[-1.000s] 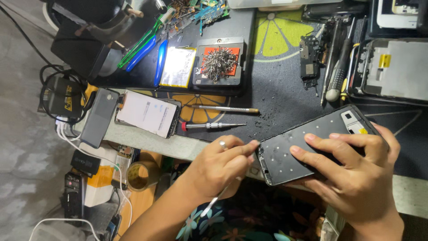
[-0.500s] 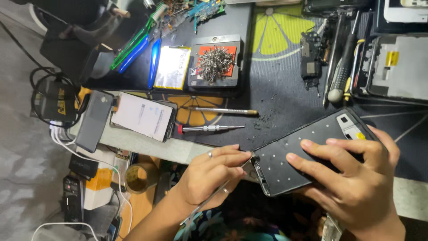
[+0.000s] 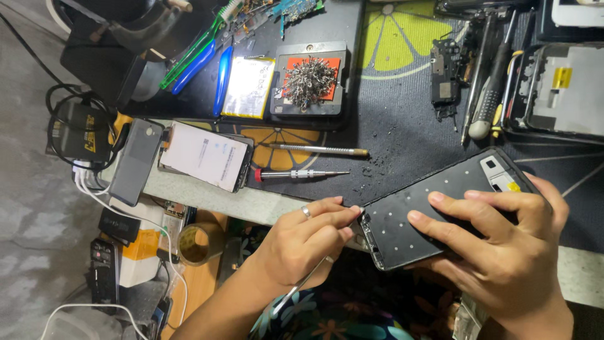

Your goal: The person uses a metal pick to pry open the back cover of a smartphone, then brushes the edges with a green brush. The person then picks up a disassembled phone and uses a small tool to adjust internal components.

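Note:
My right hand [image 3: 503, 245] presses flat on a black phone frame [image 3: 440, 201] that lies tilted at the near edge of the dark work mat, fingers spread over its back. My left hand [image 3: 302, 242], a ring on one finger, grips thin metal tweezers [image 3: 302, 286] with the tip set against the left end of the phone frame. The tweezers' tail points down toward my lap.
On the mat lie two small screwdrivers [image 3: 302, 173], a phone with a lit white screen [image 3: 204, 156], a dark phone [image 3: 135, 162], a battery [image 3: 250, 87], a magnetic tray piled with screws [image 3: 308, 82], blue and green pry tools [image 3: 201, 56], another opened phone [image 3: 560, 88], chargers and cables [image 3: 82, 132] at left.
My left hand has shifted a little and pressed the tweezers' tip closer against the frame's left end. My right hand keeps holding the frame, which has barely moved.

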